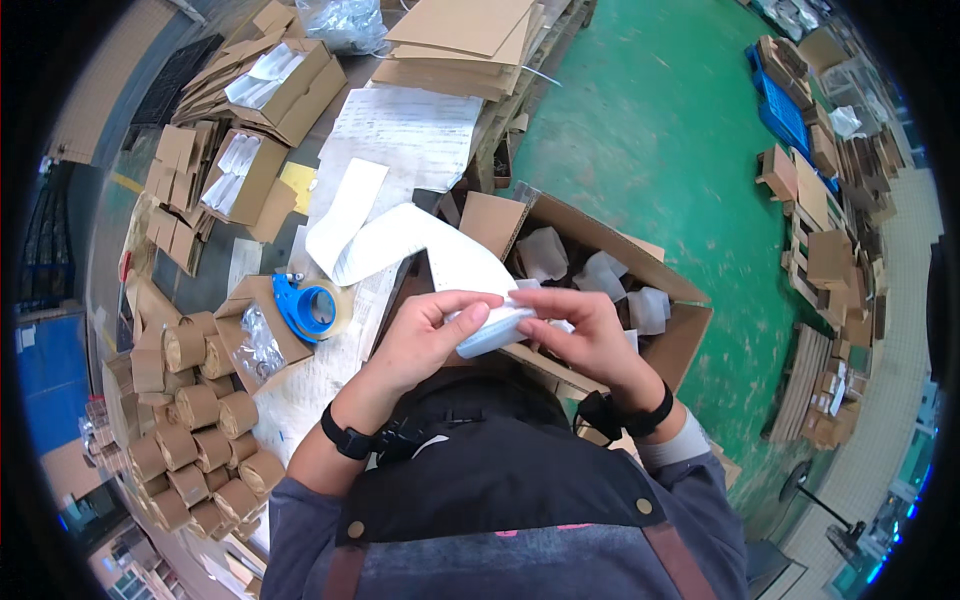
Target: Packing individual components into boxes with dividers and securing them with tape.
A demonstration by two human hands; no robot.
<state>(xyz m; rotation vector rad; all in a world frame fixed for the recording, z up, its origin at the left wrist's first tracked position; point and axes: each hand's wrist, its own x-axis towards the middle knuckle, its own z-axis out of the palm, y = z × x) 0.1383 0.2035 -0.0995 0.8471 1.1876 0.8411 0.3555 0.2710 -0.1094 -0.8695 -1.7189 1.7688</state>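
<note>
Over the near edge of an open cardboard box [690, 335], both my hands hold a roll of white paper strip [488, 338], perhaps labels. My left hand [425, 335] pinches its left side with thumb and fingers. From the right, my right hand [585, 332] closes on its upper edge, the fingertips of both hands almost meeting. A long loose end of the strip [385, 243] runs from the roll up and left in folds onto the table. Several pieces wrapped in whitish translucent sheet [543, 254] lie inside the box.
A blue tape dispenser [305, 308] sits left of the strip, beside a small box with clear plastic bags [260, 345]. Several brown cardboard rolls [195, 405] are piled at the left. Small boxes of white papers [240, 175] and stacked cardboard sheets [455, 35] stand farther back.
</note>
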